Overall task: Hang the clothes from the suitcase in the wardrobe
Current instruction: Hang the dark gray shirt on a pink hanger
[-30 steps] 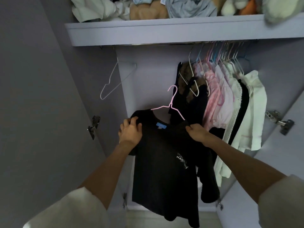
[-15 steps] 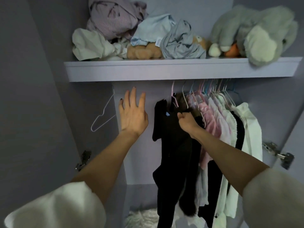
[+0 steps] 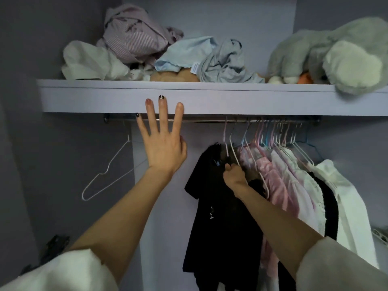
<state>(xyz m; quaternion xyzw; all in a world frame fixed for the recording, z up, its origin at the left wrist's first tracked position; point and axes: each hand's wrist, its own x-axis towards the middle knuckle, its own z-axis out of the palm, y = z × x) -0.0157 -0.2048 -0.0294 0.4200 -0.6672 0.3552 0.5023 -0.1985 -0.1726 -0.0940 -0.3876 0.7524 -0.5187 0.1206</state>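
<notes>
A black T-shirt (image 3: 218, 217) hangs on a pink hanger (image 3: 225, 135) hooked over the metal rail (image 3: 201, 121) inside the wardrobe. My right hand (image 3: 234, 175) grips the shirt's collar at the hanger, fingers curled. My left hand (image 3: 160, 139) is raised with straight, spread fingers in front of the shelf edge and rail, holding nothing. To the right of the black shirt hang pink, white and black clothes (image 3: 294, 185) on several wire hangers. The suitcase is out of view.
An empty white hanger (image 3: 109, 171) hangs at the left end of the rail. The shelf (image 3: 231, 99) above carries crumpled clothes (image 3: 147, 49) and a grey plush toy (image 3: 336, 53). A door hinge (image 3: 55, 242) sits at lower left.
The black shirt went from held low in both hands up onto the rail. My left hand let go and rose open toward the shelf. The view tilted upward.
</notes>
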